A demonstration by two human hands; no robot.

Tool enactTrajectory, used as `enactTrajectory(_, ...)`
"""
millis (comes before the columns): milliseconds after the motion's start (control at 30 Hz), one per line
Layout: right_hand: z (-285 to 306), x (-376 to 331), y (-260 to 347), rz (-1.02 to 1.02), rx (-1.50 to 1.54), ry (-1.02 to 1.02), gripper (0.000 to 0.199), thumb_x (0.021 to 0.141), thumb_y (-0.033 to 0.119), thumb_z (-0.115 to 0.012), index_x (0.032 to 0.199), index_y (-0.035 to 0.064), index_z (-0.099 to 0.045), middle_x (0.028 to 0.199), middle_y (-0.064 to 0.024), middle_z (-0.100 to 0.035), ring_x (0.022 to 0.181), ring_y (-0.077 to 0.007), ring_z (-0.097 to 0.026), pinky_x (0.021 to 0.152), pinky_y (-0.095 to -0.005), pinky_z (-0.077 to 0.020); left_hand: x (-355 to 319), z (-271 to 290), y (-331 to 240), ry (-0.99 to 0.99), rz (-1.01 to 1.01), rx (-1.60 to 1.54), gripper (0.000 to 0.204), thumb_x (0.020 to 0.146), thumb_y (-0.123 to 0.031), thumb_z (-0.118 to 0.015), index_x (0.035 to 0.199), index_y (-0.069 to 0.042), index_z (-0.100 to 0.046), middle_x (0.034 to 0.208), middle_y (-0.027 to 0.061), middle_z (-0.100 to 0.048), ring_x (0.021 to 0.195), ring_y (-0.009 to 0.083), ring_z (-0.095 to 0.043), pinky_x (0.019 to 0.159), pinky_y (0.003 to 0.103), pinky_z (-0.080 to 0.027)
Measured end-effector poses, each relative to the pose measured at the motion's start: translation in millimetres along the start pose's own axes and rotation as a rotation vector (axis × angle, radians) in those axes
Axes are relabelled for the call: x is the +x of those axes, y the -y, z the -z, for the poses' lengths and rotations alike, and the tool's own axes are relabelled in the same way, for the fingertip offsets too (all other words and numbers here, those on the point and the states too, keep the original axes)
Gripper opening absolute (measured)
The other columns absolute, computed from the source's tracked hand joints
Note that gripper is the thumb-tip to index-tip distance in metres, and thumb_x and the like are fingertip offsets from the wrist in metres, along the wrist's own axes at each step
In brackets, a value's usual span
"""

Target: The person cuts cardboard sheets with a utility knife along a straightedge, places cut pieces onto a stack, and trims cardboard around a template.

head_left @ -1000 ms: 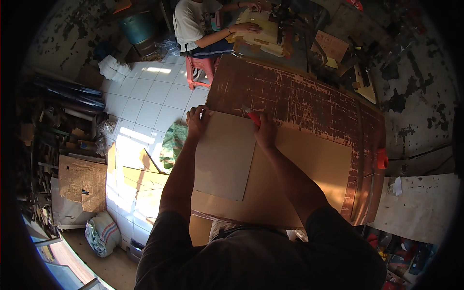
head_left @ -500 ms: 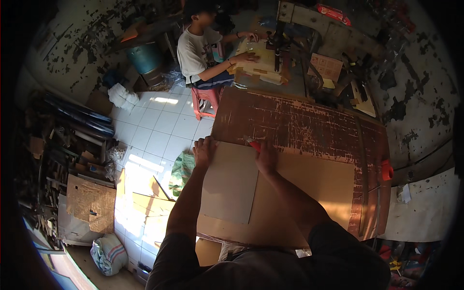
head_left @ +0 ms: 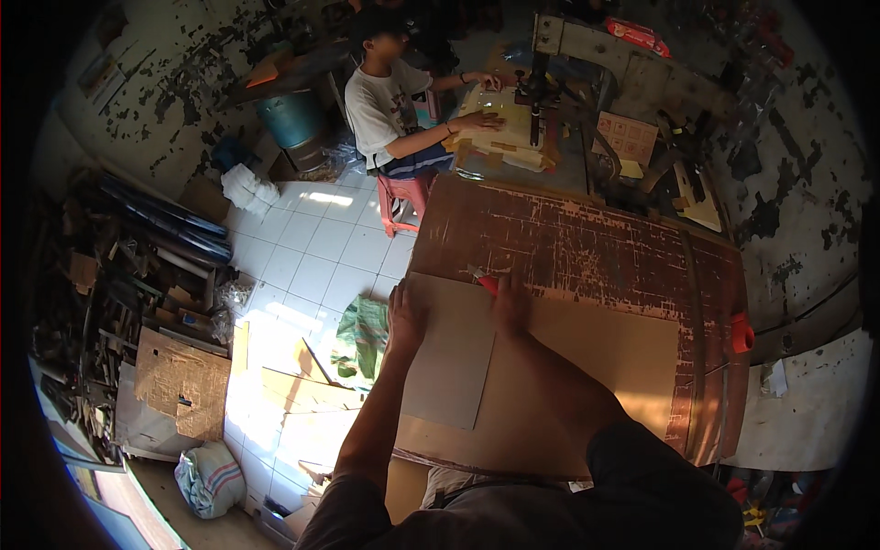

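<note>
A smaller grey cardboard sheet (head_left: 449, 357) lies on top of a larger brown cardboard sheet (head_left: 587, 390) at the near end of the worktable. My left hand (head_left: 407, 316) rests at the grey sheet's upper left edge, its fingers laid against the board and holding nothing up. In my right hand (head_left: 512, 304) is a red utility knife (head_left: 486, 280), gripped with its tip pointing up and left. That hand stands by the grey sheet's upper right edge. Its fingers partly cover the knife's handle.
The scratched brown worktable (head_left: 587, 238) reaches away from me, with a red ring-shaped object (head_left: 742, 333) at its right edge. Beyond it a co-worker (head_left: 385, 115) sits on a red stool (head_left: 400, 203), hands at a machine (head_left: 536, 96). Scrap boards (head_left: 183, 385) crowd the left.
My left hand has slid a little down and inward along the grey sheet's left edge. My right hand keeps the knife at nearly the same spot. The whole view has shifted slightly.
</note>
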State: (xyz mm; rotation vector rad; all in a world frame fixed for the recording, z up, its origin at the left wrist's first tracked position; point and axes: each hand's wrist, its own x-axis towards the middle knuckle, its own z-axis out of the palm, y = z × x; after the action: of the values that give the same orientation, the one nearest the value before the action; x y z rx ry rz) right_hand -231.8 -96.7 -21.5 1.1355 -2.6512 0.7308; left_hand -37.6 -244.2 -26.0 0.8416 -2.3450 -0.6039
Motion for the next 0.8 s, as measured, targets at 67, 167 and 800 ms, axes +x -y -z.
enactTrajectory(67, -5.5, -1.9, -1.2, 0.006, -0.036, -0.022, 0.027, 0.079, 0.006, -0.070, 0.101, 0.0022, -0.056, 0.107, -0.0173, -0.054, 0.092, -0.0390, -0.062, 0.077, -0.0501, -0.0511, -47.2, 5.1, -17.3, 0.066, 0.006, -0.002, 0.073, 0.086, -0.016, -0.072, 0.148, -0.002, -0.036, 0.157, 0.0189, -0.033, 0.145, 0.0431, -0.029, 0.118, 0.052, -0.028)
enactTrajectory(167, 7.7, -4.3, 1.9, 0.018, -0.030, 0.002, 0.029, 0.078, 0.005, -0.072, 0.101, 0.0016, -0.056, 0.108, -0.0179, -0.054, 0.093, -0.0393, -0.062, 0.077, -0.0499, -0.0514, -104.9, 27.7, -49.2, 0.194, 0.075, 0.007, 0.081, 0.086, -0.024, -0.074, 0.153, -0.006, -0.032, 0.161, 0.0172, -0.027, 0.150, 0.0412, -0.020, 0.119, 0.057, -0.020)
enactTrajectory(800, -18.9, 14.6, -30.6, 0.090, 0.063, -0.029, 0.032, 0.097, 0.033, -0.061, 0.105, 0.0026, -0.055, 0.094, -0.0211, -0.064, 0.093, -0.0414, -0.065, 0.079, -0.0488, -0.0505, -99.1, 65.7, -53.1, 0.743, -0.204, 0.735, 0.078, 0.061, -0.064, -0.079, 0.107, -0.002, -0.074, 0.135, 0.0266, -0.054, 0.134, 0.0449, -0.043, 0.115, 0.051, -0.031)
